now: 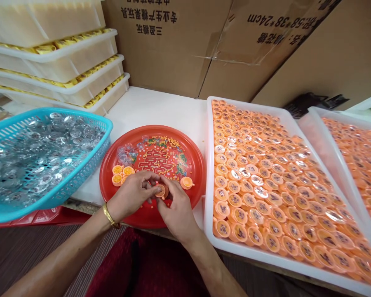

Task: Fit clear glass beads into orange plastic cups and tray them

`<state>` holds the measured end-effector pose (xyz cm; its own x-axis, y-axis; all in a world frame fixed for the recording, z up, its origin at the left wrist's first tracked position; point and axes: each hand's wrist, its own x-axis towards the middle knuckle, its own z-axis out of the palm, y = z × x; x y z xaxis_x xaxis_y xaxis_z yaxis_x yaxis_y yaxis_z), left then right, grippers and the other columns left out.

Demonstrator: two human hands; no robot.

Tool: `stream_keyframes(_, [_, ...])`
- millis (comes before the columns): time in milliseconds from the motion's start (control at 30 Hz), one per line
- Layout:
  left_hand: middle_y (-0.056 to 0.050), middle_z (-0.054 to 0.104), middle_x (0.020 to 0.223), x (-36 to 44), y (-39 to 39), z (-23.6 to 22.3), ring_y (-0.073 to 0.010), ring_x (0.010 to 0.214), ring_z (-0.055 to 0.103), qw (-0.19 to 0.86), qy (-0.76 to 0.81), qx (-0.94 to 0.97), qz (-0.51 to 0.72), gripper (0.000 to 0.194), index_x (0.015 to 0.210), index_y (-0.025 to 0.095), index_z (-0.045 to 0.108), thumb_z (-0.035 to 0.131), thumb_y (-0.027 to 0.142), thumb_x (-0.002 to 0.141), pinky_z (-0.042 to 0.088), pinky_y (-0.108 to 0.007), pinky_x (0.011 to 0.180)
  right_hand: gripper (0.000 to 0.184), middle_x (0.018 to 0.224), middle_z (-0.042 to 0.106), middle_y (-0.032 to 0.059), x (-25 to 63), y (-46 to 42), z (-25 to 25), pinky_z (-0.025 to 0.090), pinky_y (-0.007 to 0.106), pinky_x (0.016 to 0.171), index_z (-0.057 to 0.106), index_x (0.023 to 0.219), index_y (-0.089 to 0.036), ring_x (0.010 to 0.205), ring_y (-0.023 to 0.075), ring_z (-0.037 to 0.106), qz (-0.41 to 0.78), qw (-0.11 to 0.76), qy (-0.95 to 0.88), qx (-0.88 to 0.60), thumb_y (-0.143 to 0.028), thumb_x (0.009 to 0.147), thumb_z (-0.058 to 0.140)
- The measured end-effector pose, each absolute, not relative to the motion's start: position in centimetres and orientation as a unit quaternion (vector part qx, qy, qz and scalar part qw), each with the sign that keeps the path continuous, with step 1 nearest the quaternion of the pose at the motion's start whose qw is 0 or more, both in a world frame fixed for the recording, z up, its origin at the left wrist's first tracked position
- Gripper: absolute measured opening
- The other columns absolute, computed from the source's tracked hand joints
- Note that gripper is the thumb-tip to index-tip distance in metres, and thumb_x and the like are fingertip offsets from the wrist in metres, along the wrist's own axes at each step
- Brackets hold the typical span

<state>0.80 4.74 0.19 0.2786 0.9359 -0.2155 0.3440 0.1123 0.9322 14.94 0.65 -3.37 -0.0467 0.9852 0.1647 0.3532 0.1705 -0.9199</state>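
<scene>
Over the front of a red round tray (106, 187), both hands meet around a small orange toy cup (161, 191). My left hand (134, 192) pinches its near left side with thumb and fingers. My right hand (177, 206) grips the cup from the right, its fingers hiding part of it. Left of the hands sit several orange cups (117, 169) filled with yellow bits. One more orange cup (187, 182) with a handle lies on the tray's right side. Clear plastic lids (125, 154) and loose yellow candy grains (168, 141) are spread farther back on the tray.
A blue basket (94, 165) full of clear lids stands left. On the right, a white bin (209, 173) holds rows of lidded orange cups, with another bin (343, 165) beyond. Stacked crates (80, 95) rise at back left; cardboard boxes (173, 53) stand behind.
</scene>
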Motion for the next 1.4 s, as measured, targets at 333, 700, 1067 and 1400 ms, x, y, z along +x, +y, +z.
stream_keyframes(333, [0.001,0.060,0.065,0.5,3.8,0.3,-0.0103,0.053,0.055,0.534,0.509,0.625,0.254,0.026,0.081,0.016,0.063,0.059,0.041,0.082,0.043,-0.019,0.048,0.036,0.125,0.060,0.0068,15.3,0.2,-2.4,0.053,0.034,0.091,0.055,0.122,-0.022,0.113,0.0197,0.059,0.479,0.494,-0.511,-0.515,-0.025,0.086,0.054])
stream_keyframes(700, [0.002,0.056,0.063,0.9,3.5,0.9,-0.0088,0.051,0.048,0.518,0.527,0.599,0.307,0.031,0.079,0.015,0.062,0.060,0.046,0.079,0.039,-0.020,0.048,0.034,0.121,0.061,0.0078,15.1,0.3,-0.8,0.054,0.032,0.088,0.053,0.121,-0.020,0.105,0.0179,0.062,0.488,0.511,-0.491,-0.509,-0.030,0.088,0.052])
stream_keyframes(1067, [0.000,0.064,0.064,0.7,3.4,0.3,-0.0147,0.057,0.058,0.495,0.508,0.637,0.301,0.036,0.087,0.019,0.063,0.066,0.052,0.072,0.045,-0.021,0.049,0.019,0.087,0.070,0.0039,15.7,1.0,0.5,0.051,0.028,0.076,0.062,0.092,-0.016,0.081,0.0158,0.065,0.587,0.530,-0.367,-0.491,-0.026,0.075,0.064])
stream_keyframes(1400, [-0.001,0.070,0.070,0.5,3.5,-1.7,-0.0180,0.056,0.062,0.503,0.572,0.559,0.327,0.054,0.103,0.024,0.067,0.064,0.064,0.066,0.053,-0.024,0.051,0.022,0.086,0.071,0.0049,19.7,3.4,2.8,0.051,0.029,0.072,0.066,0.092,-0.017,0.079,0.0162,0.066,0.540,0.497,-0.453,-0.506,-0.032,0.077,0.065])
